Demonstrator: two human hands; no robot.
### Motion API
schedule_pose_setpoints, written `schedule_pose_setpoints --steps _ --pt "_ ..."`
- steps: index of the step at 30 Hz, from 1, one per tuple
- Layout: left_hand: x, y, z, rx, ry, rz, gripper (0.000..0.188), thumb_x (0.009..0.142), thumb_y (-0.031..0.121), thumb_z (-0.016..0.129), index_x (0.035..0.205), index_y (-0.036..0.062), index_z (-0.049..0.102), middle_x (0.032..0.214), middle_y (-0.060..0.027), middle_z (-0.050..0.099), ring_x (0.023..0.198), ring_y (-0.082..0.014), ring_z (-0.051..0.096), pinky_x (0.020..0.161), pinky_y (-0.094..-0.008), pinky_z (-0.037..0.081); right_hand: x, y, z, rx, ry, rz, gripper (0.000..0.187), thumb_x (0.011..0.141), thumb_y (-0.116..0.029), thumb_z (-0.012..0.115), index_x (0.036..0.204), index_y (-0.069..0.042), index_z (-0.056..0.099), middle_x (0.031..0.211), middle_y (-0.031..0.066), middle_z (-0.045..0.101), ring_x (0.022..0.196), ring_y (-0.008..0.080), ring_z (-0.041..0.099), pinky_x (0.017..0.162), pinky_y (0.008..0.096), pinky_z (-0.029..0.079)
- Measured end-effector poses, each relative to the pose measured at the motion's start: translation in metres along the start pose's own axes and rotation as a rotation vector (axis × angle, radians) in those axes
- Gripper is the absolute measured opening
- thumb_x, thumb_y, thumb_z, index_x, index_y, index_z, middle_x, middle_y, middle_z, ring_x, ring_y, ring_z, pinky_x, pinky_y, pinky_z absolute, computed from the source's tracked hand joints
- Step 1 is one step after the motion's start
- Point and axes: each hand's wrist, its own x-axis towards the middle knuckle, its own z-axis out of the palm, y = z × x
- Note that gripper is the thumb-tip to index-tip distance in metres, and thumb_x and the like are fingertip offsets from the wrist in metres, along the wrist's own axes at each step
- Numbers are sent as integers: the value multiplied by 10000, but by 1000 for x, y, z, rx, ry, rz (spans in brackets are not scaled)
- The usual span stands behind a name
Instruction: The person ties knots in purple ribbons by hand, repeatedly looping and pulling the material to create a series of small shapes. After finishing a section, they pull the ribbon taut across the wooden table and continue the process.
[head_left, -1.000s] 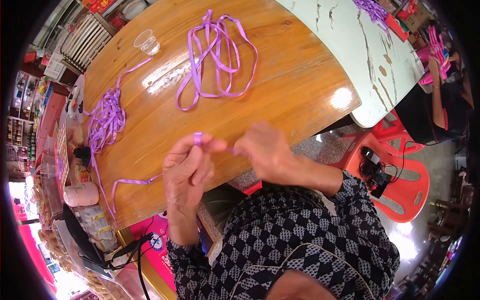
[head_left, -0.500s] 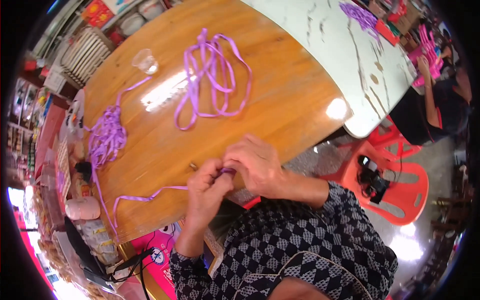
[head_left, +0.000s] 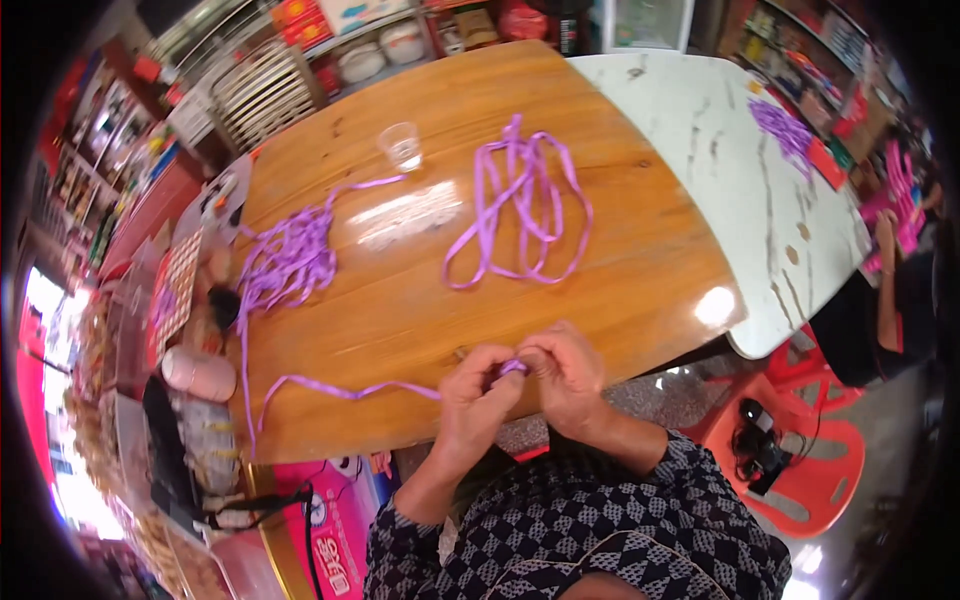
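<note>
At the near edge of the wooden table, my left hand (head_left: 478,392) and my right hand (head_left: 568,378) meet, fingers pinched close together. A small folded bit of purple ribbon (head_left: 513,367) shows between the fingertips, gripped by both. From my left hand the ribbon trails leftward over the wood in a wavy strand (head_left: 345,391). It runs toward a tangled purple ribbon pile (head_left: 295,255) at the table's left. Beyond my hands lies a loosely looped length of purple ribbon (head_left: 487,225). The exact shape of the piece in my fingers is partly hidden.
A clear plastic cup (head_left: 402,147) stands near the far side of the wooden table (head_left: 640,260). A white marbled table (head_left: 720,200) adjoins it, bearing more purple ribbon (head_left: 782,132). Red plastic chairs (head_left: 830,480) and another person's arm (head_left: 887,265) are at the right.
The view has shifted, so the table and hands sit lower and farther right. My hands stay together on the ribbon, with the fingers slightly repositioned.
</note>
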Motion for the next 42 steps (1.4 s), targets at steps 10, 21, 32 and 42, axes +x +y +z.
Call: schedule_pose_setpoints --steps 10,21,32,42 --pt "9 -24 5 61 73 241 103 809 0 525 912 6 523 684 -2 500 480 -27 379 415 -165 264 -8 2 5 151 91 182 63 791 -58 588 791 -19 538 738 134 540 689 316 547 592 370 438" --pt "11 -34 24 177 113 425 124 885 46 507 957 -55 508 766 -78 570 667 -98 520 588 -212 419 -15 5 -12 336 115 390 119 825 -106 565 798 1 519 690 125 535 644 230 541 576 323 424" --pt "11 -22 29 540 232 650 143 847 132 594 808 -4 568 686 -92 592 513 -85 464 497 -226 391 -21 6 -27 618 -51 434 123 781 -43 564 875 18 513 746 45 546 700 93 512 607 255 432" --pt "11 3 -3 95 -269 -299 206 830 176 584 853 -28 570 625 -50 543 426 -61 398 399 -182 307 -24 16 -27 551 -164 374 78 763 5 530 838 -15 523 731 58 554 694 142 540 609 285 444"
